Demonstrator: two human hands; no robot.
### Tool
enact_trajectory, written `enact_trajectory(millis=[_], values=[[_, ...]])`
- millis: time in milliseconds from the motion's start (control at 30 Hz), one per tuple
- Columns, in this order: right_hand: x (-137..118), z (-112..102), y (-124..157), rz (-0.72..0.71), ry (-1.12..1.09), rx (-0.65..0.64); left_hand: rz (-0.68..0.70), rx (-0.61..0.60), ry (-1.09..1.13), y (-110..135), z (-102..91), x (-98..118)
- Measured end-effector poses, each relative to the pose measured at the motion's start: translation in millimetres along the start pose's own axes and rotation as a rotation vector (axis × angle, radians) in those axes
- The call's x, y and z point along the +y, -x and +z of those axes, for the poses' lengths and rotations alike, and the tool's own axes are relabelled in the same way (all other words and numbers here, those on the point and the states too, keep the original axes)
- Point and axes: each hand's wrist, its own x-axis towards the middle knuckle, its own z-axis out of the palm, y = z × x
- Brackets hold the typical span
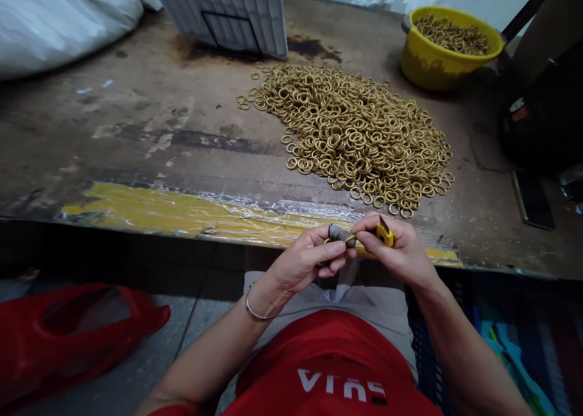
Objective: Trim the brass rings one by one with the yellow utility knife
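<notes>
Both my hands meet just over the table's front edge. My left hand is closed, pinching a gold-coloured ring between thumb and fingers. A short grey, rough-looking roll also lies against its fingers; how it is held is partly hidden. My right hand is closed around a yellow utility knife, whose dark blade points up and away. Its thumb and fingertip also touch the ring's right side. Beyond the hands spreads a large heap of gold-coloured rings.
A yellow tub with more rings stands at the back right. A phone lies on the right of the table. A grey ribbed panel and a white sack are at the back left. A red plastic stool is below left.
</notes>
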Motion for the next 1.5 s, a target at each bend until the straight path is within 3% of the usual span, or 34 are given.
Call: enact_trajectory(millis=[167, 300, 433, 667, 800, 900, 967, 1033, 1200, 1333, 1500], values=[[0, 7, 8, -0.016, 0.062, 0.039, -0.015, 0.073, -0.061, 1, 1.0, -3], [0, 13, 18, -0.033, 0.270, 0.104, 0.078, 0.146, -0.154, 2, 2.2, -9], [2, 17, 25, -0.009, 0.539, 0.066, 0.161, 0.166, -0.241, 3, -0.3, -18], [-1, 25, 23, 0.047, 0.739, -0.018, 0.369, 0.141, -0.519, -1, -3.4, -17], [10, 20, 14, 0.240, 0.894, -0.046, 0.488, 0.133, -0.693, 8, 5.2, -4], [24, 4, 4, 0.440, 1.018, 0.052, 0.542, 0.052, -0.764, 18, 11.8, 1], [31, -6, -6, 0.373, 1.010, 0.137, 0.451, 0.027, -0.653, 19, 11.6, -1], [34, -11, -19, 0.296, 1.010, 0.161, 0.308, 0.078, -0.410, 15, 7.7, -7], [30, -13, -56, 0.411, 1.188, 0.137, 0.054, 0.154, 0.030, 2, -1.7, -17], [34, -17, -64, 0.498, 1.227, 0.102, -0.012, 0.121, 0.143, 2, -8.6, -13], [41, -21, -55, 0.531, 1.170, 0.058, -0.063, 0.097, 0.125, -4, -12.3, -12]])
